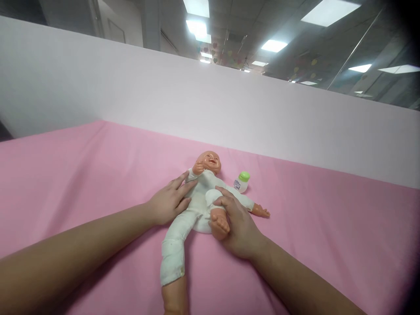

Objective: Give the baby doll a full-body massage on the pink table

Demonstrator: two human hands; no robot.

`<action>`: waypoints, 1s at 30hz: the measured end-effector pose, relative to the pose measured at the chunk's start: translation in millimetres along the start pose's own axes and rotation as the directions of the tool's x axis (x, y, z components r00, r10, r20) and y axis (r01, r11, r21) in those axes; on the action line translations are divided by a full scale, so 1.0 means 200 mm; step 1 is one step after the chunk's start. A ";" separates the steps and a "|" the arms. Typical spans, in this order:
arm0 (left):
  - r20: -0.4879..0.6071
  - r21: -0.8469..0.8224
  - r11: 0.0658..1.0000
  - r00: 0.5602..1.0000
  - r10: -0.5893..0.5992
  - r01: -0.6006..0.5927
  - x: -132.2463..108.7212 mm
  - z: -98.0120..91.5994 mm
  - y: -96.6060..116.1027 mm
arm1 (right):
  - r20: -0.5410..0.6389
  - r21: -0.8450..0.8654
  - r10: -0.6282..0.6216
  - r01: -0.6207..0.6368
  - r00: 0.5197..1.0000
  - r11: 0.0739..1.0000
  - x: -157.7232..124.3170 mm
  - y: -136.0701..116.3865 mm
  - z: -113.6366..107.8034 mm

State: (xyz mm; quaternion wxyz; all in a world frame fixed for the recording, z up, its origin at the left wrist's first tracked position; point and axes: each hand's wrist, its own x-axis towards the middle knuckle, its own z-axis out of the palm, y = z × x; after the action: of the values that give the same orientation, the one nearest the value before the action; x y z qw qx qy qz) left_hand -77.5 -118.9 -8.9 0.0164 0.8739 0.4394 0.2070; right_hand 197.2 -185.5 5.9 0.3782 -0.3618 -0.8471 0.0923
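Note:
A baby doll (pixel 199 199) with a white cloth body and plastic head, hands and feet lies on its back on the pink sheet. Its head points away from me. My left hand (pixel 170 199) rests against the doll's side, fingers stretched out over the edge of its chest and arm. Wrapped around the doll's bent leg, on the right, is my right hand (pixel 238 225); the leg's foot points toward me. The other leg lies stretched out toward me. Beside the doll's outstretched arm stands a small clear bottle (pixel 242 182) with a green cap and a printed label.
The pink sheet (pixel 328 236) covers the surface under the doll, with some creases. Behind it rises a white padded wall (pixel 229 105). Above the wall is glass with ceiling lights (pixel 274 45), and a door (pixel 120 22) at upper left.

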 end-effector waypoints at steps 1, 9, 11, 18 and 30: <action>0.007 -0.014 1.000 1.000 -0.023 0.023 0.00 0.00 0.00 | -0.015 0.012 -0.026 0.026 1.000 1.000 -0.01 -0.01 0.00; -0.026 -0.112 0.977 0.983 -0.184 0.180 0.02 0.00 -0.03 | 0.019 0.207 -0.269 0.259 0.963 0.943 -0.02 -0.20 -0.02; 0.001 -0.115 0.967 0.973 -0.229 0.227 0.02 0.00 -0.04 | 0.094 0.199 -0.296 0.274 0.950 0.941 -0.02 -0.22 -0.02; 0.000 -0.068 0.974 0.976 -0.218 0.218 0.02 0.01 -0.05 | 0.317 0.091 -0.346 0.335 0.883 0.938 -0.03 -0.23 0.02; 0.045 -0.040 0.990 0.990 -0.133 0.134 0.02 -0.03 -0.01 | 0.363 -0.125 -0.181 0.240 0.914 0.963 -0.05 -0.16 0.03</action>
State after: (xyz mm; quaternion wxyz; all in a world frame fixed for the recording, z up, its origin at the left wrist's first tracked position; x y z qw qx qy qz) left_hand -78.6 -114.9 -2.4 0.0581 0.8461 0.4920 0.1965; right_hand 180.5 -214.1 9.4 0.1985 -0.2766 -0.9393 0.0422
